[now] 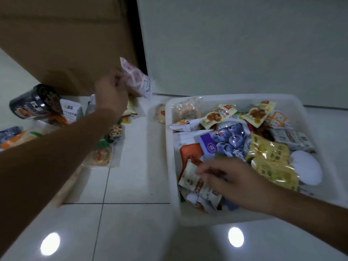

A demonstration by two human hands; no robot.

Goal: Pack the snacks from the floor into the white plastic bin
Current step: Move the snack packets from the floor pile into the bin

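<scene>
The white plastic bin [170, 166] sits on the floor at the right, filled with several snack packets, among them a blueberry bag [230, 138] and yellow packs [271, 157]. My right hand [231, 179] reaches into the bin's near left corner and pinches a small white and brown packet [189, 176]. My left hand [111, 93] is raised over the floor pile at the left, holding a pink and white checked packet [136, 78] in the air. More snacks [101, 149] lie on the tiles under my left arm, with a black cup tub [35, 101] lying on its side.
A large brown cardboard box [66, 38] stands behind the floor pile. A round biscuit pack [161, 113] lies just outside the bin's far left corner. A white wall [244, 44] rises behind the bin. Glossy white tiles [131, 232] stretch in front.
</scene>
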